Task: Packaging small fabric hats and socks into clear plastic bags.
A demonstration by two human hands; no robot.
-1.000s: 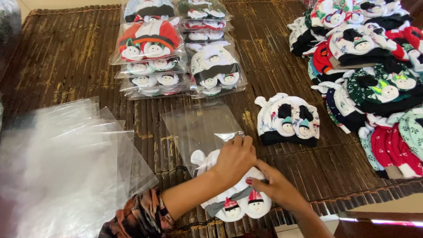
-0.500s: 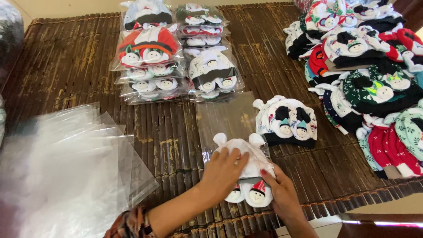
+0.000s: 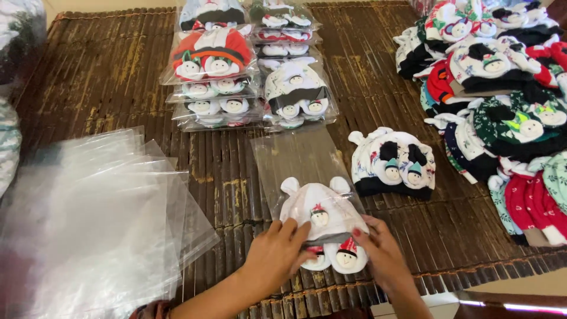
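Observation:
My left hand (image 3: 274, 257) and my right hand (image 3: 383, 255) grip the near end of a small white baby hat (image 3: 322, 212) with little snowman faces. The hat's far half lies inside a clear plastic bag (image 3: 298, 159) that stretches away from me on the dark bamboo mat (image 3: 118, 77). Both hands pinch the hat and the bag's mouth from either side. Another white hat with a dark band (image 3: 393, 162) lies just to the right.
A loose stack of empty clear bags (image 3: 88, 218) lies at the left. Two rows of bagged hats (image 3: 248, 65) sit at the far centre. A heap of unbagged hats (image 3: 502, 100) fills the right side. The mat's near edge is by my wrists.
The hat has slid further up into the clear bag, away from me. Both hands have moved with it and now hold its near end instead of covering it.

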